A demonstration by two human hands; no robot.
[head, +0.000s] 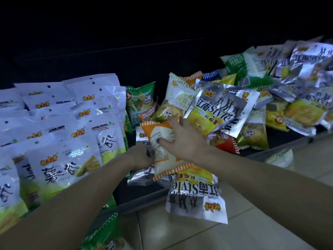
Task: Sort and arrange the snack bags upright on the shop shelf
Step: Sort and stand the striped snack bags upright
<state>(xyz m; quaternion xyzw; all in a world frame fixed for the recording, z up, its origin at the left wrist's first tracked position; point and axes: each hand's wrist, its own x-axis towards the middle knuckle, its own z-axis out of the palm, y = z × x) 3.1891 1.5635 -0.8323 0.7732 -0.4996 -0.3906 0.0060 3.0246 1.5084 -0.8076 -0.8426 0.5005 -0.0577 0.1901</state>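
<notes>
On the shelf point(270, 141), the right hand point(185, 139) lies spread on an orange-edged bag point(162, 141); the left hand point(140, 156) grips its lower edge beside upright white bags point(63, 159).

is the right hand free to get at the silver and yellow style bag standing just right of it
Probably yes. The right hand rests with spread fingers on the orange-and-white bag, and the silver and yellow bag stands right beside its fingertips at the front of the heap, nothing lying over it.
</notes>
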